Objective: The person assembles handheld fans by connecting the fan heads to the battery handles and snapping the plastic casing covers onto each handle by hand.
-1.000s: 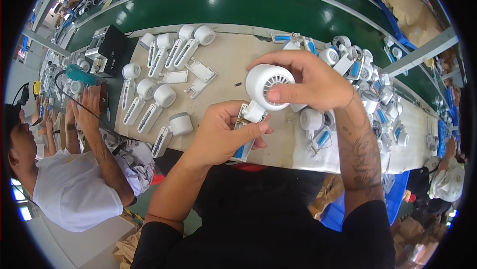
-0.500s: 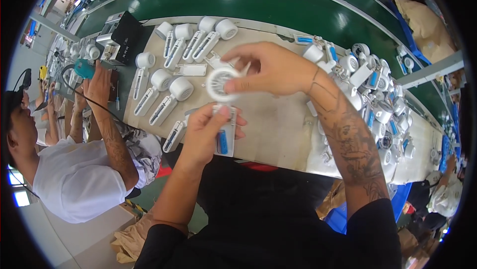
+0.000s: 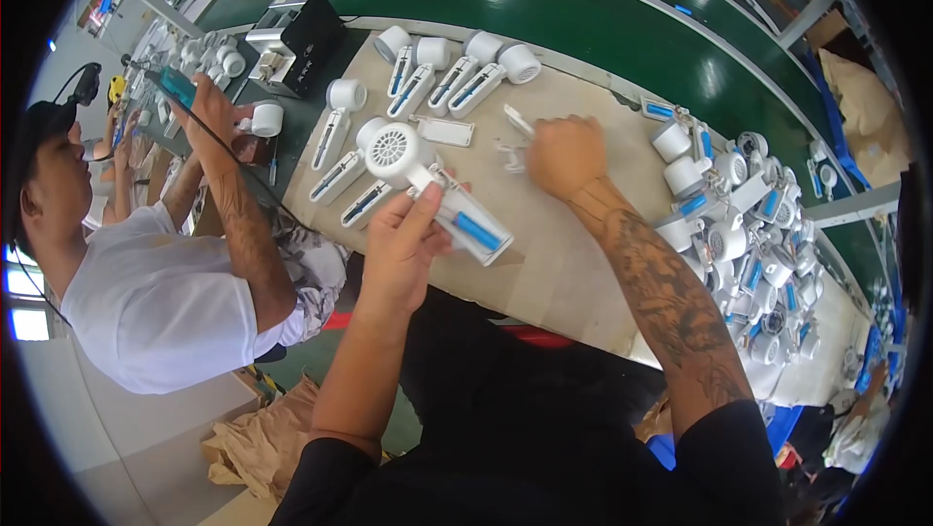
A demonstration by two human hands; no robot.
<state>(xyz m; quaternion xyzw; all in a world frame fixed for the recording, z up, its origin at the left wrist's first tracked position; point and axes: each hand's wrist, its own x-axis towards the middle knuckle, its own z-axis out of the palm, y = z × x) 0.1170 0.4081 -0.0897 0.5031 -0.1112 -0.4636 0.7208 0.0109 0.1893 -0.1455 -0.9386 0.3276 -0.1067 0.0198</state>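
Note:
My left hand (image 3: 400, 244) grips a white handheld fan (image 3: 394, 155) by the neck of its handle. Its round grilled head points up and away to the left, and its opened handle shows a blue battery cell (image 3: 478, 232). Over the table to the right, my right hand (image 3: 571, 155) is closed with its back upward. A slim white plastic part (image 3: 518, 121) sticks out at its fingers, whose tips are hidden. Beside the same hand is a small pale bracket-like piece (image 3: 510, 159). A white handle cover (image 3: 444, 131) lies beyond the held fan.
Several white fans (image 3: 476, 84) lie in rows at the table's far left. A heap of fan units with blue cells (image 3: 743, 225) covers the right side. A black machine (image 3: 296, 45) stands at the far left, near a co-worker (image 3: 160, 283) holding a teal tool (image 3: 178, 86).
My right hand has left the fan head and moved right, closing over the table. The fan in my left hand has turned, its head now tilted left. The whole view has shifted.

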